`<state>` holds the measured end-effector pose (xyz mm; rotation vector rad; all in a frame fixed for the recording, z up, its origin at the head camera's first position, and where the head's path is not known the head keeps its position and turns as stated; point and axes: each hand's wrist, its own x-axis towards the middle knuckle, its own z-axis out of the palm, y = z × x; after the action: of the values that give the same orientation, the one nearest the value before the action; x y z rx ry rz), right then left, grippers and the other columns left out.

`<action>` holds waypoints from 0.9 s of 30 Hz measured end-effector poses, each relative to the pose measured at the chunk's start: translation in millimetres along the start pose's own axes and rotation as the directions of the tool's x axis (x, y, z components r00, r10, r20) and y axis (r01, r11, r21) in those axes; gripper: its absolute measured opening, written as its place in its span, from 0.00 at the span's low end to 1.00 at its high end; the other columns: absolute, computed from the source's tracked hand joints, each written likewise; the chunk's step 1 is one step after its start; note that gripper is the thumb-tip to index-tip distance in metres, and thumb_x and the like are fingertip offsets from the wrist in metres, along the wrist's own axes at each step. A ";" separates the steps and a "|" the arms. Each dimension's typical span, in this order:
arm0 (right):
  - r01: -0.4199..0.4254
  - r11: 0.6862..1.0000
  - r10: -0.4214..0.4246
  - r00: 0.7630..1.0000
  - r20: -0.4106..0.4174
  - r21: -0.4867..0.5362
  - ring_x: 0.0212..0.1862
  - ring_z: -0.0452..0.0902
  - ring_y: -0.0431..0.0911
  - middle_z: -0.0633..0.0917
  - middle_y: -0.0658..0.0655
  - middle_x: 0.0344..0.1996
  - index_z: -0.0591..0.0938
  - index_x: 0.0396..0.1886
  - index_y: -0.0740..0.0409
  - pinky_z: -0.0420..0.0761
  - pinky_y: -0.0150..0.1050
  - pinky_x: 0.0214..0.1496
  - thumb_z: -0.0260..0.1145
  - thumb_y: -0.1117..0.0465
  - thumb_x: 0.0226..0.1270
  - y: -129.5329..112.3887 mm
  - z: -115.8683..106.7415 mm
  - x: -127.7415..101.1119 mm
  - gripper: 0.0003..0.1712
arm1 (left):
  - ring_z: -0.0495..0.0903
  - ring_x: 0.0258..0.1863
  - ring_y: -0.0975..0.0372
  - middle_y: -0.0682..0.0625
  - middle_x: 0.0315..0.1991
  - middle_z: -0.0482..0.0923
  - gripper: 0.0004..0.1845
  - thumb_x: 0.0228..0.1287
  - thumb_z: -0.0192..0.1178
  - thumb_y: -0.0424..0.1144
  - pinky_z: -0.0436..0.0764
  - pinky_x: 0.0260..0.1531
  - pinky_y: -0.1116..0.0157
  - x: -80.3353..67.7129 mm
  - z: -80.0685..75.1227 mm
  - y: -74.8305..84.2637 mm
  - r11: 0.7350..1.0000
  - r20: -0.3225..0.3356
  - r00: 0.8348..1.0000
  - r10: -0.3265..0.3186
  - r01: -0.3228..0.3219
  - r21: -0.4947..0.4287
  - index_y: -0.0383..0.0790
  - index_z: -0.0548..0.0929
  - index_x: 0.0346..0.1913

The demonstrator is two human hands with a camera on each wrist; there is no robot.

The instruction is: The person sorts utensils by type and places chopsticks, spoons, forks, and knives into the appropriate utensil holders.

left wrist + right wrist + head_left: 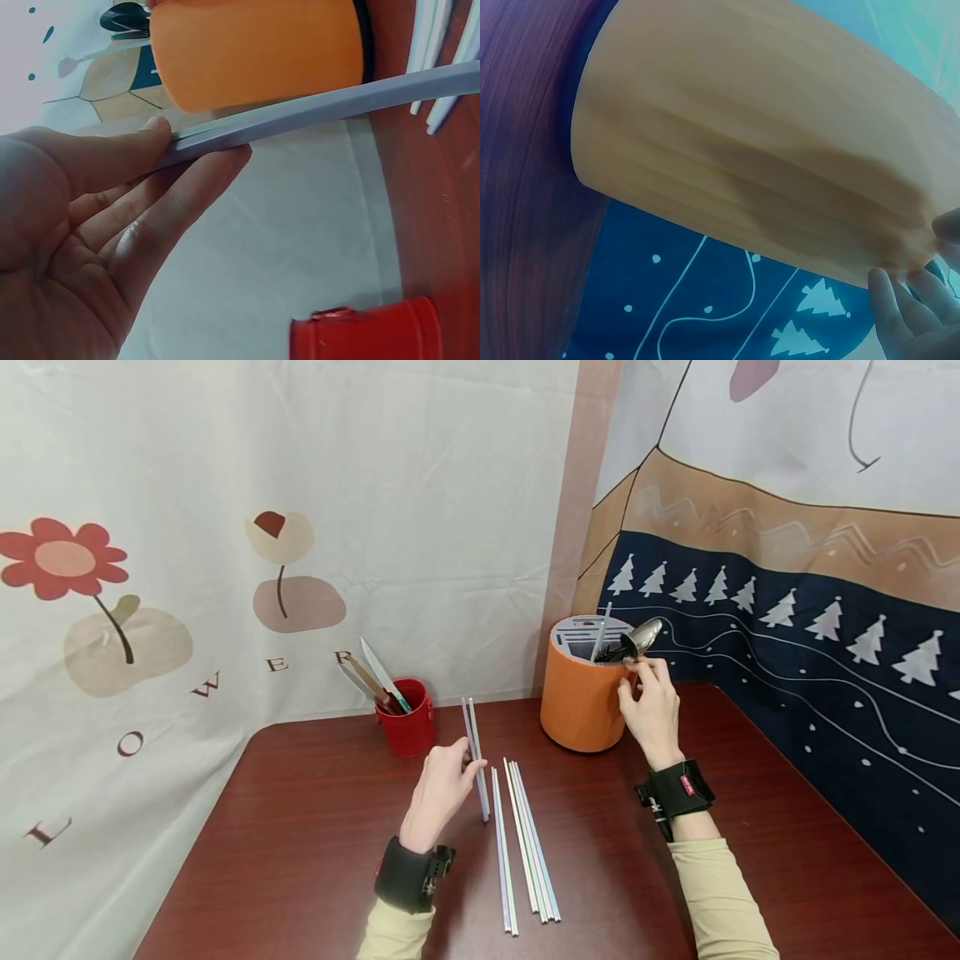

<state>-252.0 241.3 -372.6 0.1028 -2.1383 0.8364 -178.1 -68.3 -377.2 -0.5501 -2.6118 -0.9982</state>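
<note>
My left hand pinches two long pale lilac sticks between thumb and fingers, lifted at an angle over the table; the left wrist view shows the sticks clamped at my fingertips. My right hand is at the rim of the orange utensil holder, fingers curled around the handle of a metal spoon whose bowl sticks up out of the holder. In the right wrist view the holder's wall fills the frame, with my fingertips at the lower right; the spoon is hidden there.
Several more pale sticks lie side by side on the dark wooden table between my arms. A red cup holding knives stands at the back left of the holder. Printed cloth walls close in the back and the right.
</note>
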 end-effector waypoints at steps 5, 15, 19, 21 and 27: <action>0.000 1.000 0.000 1.000 0.003 0.006 0.40 0.79 0.62 0.76 0.65 0.50 0.81 0.46 0.65 0.81 0.54 0.45 0.60 0.67 0.63 -0.8 -0.2 0.1 0.13 | 0.68 0.16 0.67 0.43 0.25 0.84 0.08 0.57 0.67 0.35 0.69 0.17 0.76 11.8 -2.6 11.2 0.996 -0.040 0.995 0.086 -0.086 0.004 0.34 0.78 0.32; -0.007 1.000 0.007 1.000 0.010 -0.001 0.42 0.78 0.61 0.76 0.64 0.50 0.81 0.46 0.65 0.81 0.54 0.45 0.59 0.67 0.63 0.4 -0.1 -0.3 0.13 | 0.77 0.19 0.60 0.44 0.24 0.83 0.09 0.62 0.63 0.38 0.69 0.19 0.74 53.1 -9.4 49.0 0.969 -0.172 0.954 0.246 -0.244 0.031 0.34 0.77 0.34; -0.005 1.000 0.005 1.000 0.009 -0.004 0.41 0.79 0.61 0.76 0.64 0.50 0.81 0.47 0.64 0.81 0.53 0.45 0.60 0.67 0.63 0.7 0.4 -0.7 0.13 | 0.79 0.21 0.60 0.45 0.25 0.83 0.09 0.63 0.62 0.39 0.70 0.21 0.72 71.8 -12.2 63.5 0.958 -0.250 0.926 0.282 -0.288 0.014 0.35 0.77 0.36; -0.003 1.000 0.003 1.000 0.007 -0.005 0.41 0.79 0.61 0.76 0.64 0.50 0.81 0.47 0.64 0.81 0.53 0.45 0.60 0.67 0.63 0.2 0.6 -0.7 0.13 | 0.82 0.24 0.59 0.45 0.28 0.85 0.09 0.63 0.61 0.39 0.74 0.23 0.70 81.1 -13.4 70.2 0.949 -0.291 0.908 0.301 -0.314 0.002 0.35 0.78 0.37; 0.003 1.000 -0.003 1.000 0.003 -0.006 0.41 0.79 0.61 0.76 0.64 0.50 0.81 0.47 0.64 0.82 0.53 0.44 0.60 0.67 0.62 -1.8 -0.3 -0.1 0.13 | 0.86 0.33 0.59 0.45 0.34 0.86 0.08 0.65 0.59 0.37 0.82 0.32 0.68 106.6 -14.2 86.7 0.916 -0.387 0.846 0.366 -0.402 -0.013 0.35 0.79 0.41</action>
<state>-251.1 240.1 -371.6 0.1038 -2.1429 0.8281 -231.7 7.7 -275.2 -0.7815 -2.0178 -0.9792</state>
